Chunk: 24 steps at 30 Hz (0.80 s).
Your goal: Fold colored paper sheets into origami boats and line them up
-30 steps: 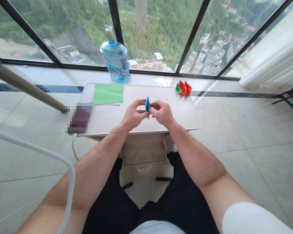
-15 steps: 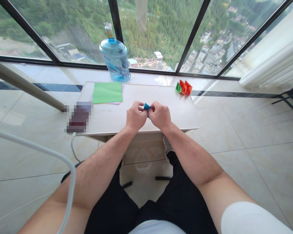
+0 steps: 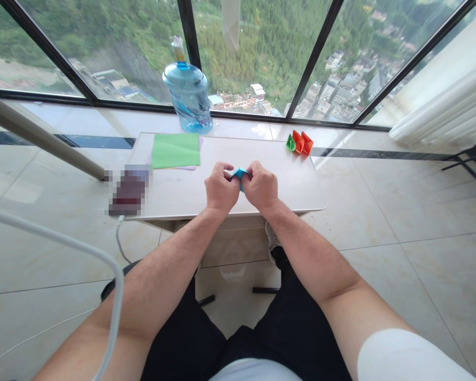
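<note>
**Two hands pinch a small blue paper fold over the table**

Nearest are the person's dark shorts [image 3: 238, 344], and a white cable [image 3: 111, 296] curves across the near left corner. Both bare forearms reach forward from there and meet over the near half of a pale table [image 3: 297, 185].

The left hand [image 3: 221, 188] and right hand [image 3: 262, 188] are curled knuckle to knuckle. Each grips one side of the blue paper fold [image 3: 240, 173] with thumb and fingertips. The fold sits between the two hands, just above the tabletop at its middle. The fingers cover most of it, so only a narrow arched strip shows.

Under the table edge a grey shoe [image 3: 273, 239] stands on the tiled floor. On the near left corner of the table lies a dark object [image 3: 129, 191], pixelated and unreadable, with a thin lead hanging from it.

Farther on the left a green sheet [image 3: 175, 150] lies flat on other sheets, with a lilac edge showing beneath it. At the far right corner one small green paper boat [image 3: 290, 143] stands just beside two orange paper boats [image 3: 302, 142].

Beyond the table a blue water jug [image 3: 188, 98] stands on the sill against the window. Its printing is too small to read.
</note>
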Available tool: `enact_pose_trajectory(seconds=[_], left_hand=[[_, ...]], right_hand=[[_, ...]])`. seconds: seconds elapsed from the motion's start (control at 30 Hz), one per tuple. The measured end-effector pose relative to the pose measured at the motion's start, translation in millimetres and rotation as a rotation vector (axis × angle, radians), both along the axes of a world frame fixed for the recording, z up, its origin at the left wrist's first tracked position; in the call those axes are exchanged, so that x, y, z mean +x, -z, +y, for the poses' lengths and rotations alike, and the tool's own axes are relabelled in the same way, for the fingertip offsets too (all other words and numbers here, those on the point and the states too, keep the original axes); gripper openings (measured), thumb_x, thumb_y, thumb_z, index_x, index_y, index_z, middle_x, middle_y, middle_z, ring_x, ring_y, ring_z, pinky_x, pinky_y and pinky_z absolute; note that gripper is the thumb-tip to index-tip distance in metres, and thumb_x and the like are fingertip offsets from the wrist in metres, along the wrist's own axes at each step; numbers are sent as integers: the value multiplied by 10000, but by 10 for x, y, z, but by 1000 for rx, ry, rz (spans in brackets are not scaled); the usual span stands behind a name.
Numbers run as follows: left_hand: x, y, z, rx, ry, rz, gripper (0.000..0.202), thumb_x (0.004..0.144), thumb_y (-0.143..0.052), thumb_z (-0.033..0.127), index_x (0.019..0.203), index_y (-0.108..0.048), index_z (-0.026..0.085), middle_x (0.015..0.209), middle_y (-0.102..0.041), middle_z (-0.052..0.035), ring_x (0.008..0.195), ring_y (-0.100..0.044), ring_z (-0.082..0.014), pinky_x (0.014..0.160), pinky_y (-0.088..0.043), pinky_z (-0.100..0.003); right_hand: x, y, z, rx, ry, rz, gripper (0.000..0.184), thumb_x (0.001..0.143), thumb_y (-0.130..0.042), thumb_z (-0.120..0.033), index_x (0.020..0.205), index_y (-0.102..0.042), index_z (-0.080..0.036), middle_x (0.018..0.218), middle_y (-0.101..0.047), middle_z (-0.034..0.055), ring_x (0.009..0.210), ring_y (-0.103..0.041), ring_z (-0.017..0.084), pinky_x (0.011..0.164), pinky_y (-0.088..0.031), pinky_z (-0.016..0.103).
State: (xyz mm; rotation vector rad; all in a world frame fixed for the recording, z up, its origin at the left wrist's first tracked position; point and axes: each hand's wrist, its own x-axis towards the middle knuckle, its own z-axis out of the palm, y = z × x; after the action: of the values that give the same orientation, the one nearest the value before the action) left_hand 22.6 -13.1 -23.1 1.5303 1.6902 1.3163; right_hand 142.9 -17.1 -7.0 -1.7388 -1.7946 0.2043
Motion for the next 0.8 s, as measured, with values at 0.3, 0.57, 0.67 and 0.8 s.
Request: enact_pose_trajectory(seconds=[0.3,0.57,0.67,0.8], left_hand=[[0,-57,-61,64,97,59,218,784,-635,192,995,-646,243,783,-749,16,682,-679,-164,735,-522,-280],[21,-78,-88,117,82,97,260,786,-642,191,1041,-652,237,758,-719,27,675,-647,-156,760,-515,-277],[30,-87,-101,116,50,91,267,787,-648,202,1052,-644,241,755,-712,35,674,-647,-155,756,-515,-274],[33,-86,-119,155,31,87,251,801,-634,199,1047,-644,249,793,-719,31,715,-670,-154,768,-521,-268]], right_hand=[[85,-2,26,4,-85,192,159,878,-590,-347,993,-572,-239,809,-708,2,723,-636,189,710,-445,298],[79,31,28,67,-48,149,138,896,-544,-311,1000,-599,-239,907,-736,33,802,-664,208,762,-471,313],[48,21,15,84,-15,189,150,898,-553,-331,1007,-604,-242,941,-741,39,840,-678,220,785,-485,325],[18,-5,16,65,-6,296,219,894,-575,-348,1076,-622,-236,918,-746,38,837,-688,222,789,-499,333]])
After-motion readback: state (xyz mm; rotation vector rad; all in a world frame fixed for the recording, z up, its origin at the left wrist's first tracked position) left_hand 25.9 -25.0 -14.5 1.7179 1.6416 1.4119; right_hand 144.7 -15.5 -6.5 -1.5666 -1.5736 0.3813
